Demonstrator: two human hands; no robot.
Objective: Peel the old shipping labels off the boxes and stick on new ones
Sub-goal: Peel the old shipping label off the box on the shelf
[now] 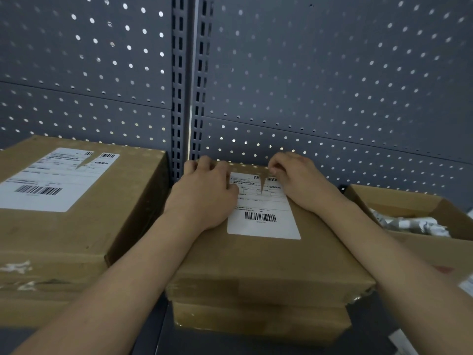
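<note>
Pinching at the far right corner of the old label (263, 208), the fingertips (273, 171) of the right hand (297, 176) are curled tight together on the paper's edge, though whether a flap is truly lifted between them is hidden under the knuckles; the left hand (207, 193) lies spread and flat on the middle box (256, 257) just left of the label, thumb touching its edge, pressing the carton down. The label is thin paper with a torn notch at its far edge, so I judge it will rip rather than come away whole unless drawn low and slowly from a corner; the cardboard beneath is stiff, but its skin may lift too. That box sits on another box (261, 321), near a taller left box (76, 226) bearing its own torn label (51, 180). To the right an open carton (422, 242) holds crumpled scraps (409, 224), cut off by the frame; no new labels can be made out
</note>
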